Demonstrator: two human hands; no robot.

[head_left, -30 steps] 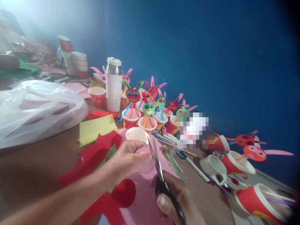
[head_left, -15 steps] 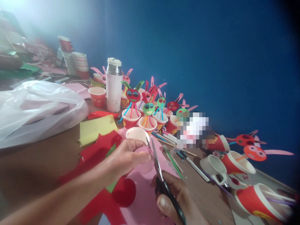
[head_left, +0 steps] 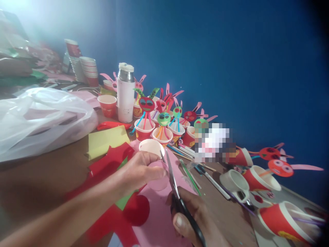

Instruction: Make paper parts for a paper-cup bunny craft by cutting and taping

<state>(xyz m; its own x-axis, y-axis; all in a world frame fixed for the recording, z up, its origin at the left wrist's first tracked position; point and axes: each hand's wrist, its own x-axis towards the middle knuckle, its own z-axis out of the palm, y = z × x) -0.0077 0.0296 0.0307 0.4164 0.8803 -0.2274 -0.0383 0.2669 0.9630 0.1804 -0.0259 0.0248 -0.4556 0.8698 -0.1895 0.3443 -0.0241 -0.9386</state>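
Fingers of the left hand point(head_left: 141, 168) pinch a round pink paper disc point(head_left: 158, 184) beside 2 parted blades point(head_left: 172, 175) of black-handled metal scissors point(head_left: 189, 219), gripped by fingers of the right hand point(head_left: 197, 206). Beneath, a larger pink paper sheet point(head_left: 157, 212) lies on the brown worktop point(head_left: 223, 218).

One head camera here, up on the person's own head, facing forward and down, and it's close in on the left hand point(head_left: 144, 168) and right hand point(head_left: 191, 214) at lower centre, looking out across the brown table point(head_left: 226, 219) to the blue wall point(head_left: 231, 68), whose foot slants down to the right
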